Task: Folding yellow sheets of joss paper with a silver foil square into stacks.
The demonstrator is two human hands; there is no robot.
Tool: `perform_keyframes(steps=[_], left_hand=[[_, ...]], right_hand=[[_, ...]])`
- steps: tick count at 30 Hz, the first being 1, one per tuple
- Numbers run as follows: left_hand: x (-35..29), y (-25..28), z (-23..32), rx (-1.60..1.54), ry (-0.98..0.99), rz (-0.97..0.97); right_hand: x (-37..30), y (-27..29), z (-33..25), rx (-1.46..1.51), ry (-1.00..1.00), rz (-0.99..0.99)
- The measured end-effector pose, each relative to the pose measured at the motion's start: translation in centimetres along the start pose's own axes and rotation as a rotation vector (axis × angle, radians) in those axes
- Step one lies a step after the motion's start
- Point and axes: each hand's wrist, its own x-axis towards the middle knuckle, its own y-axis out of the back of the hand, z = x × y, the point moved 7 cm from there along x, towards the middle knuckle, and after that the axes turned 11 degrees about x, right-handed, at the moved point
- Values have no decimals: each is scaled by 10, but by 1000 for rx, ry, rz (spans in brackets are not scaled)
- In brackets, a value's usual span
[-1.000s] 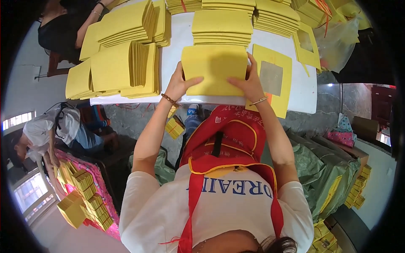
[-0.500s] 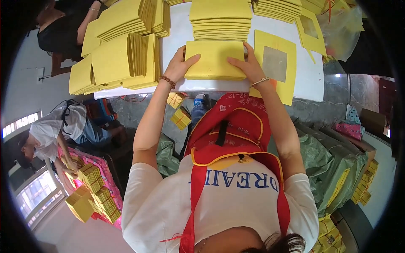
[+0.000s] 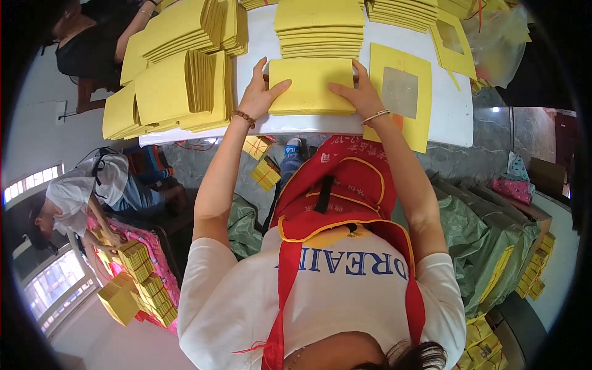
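Observation:
A squared-up stack of yellow paper lies at the front edge of the white table, between my two hands. My left hand grips its left end, thumb on the top sheet and one finger pointing up along the side. At the opposite end my right hand has its thumb on top and its fingers down the side. Just beyond it stands a taller stack of folded yellow sheets. To the right, a flat yellow sheet with a grey rectangular patch lies close to my right hand.
More yellow stacks crowd the left of the white table. A clear plastic bag hangs at the far right. Two people work at left, one beside tied yellow bundles. Green wrapped piles stand behind me at right.
My left fingers have straightened upward a little at the stack's end. The stack and both hands otherwise stay nearly in place; the whole view has shifted slightly.

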Motion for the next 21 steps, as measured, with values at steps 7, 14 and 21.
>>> perform_keyframes(steps=[7, 14, 21], left_hand=[[-1, 3, 8, 228, -32, -30], [-23, 13, 50, 763, -222, 347], [-48, -44, 107, 878, -872, 115]], right_hand=[[-3, 1, -1, -11, 34, 7], [-1, 2, 3, -23, 44, -12], [-5, -1, -9, -48, 48, -13]])
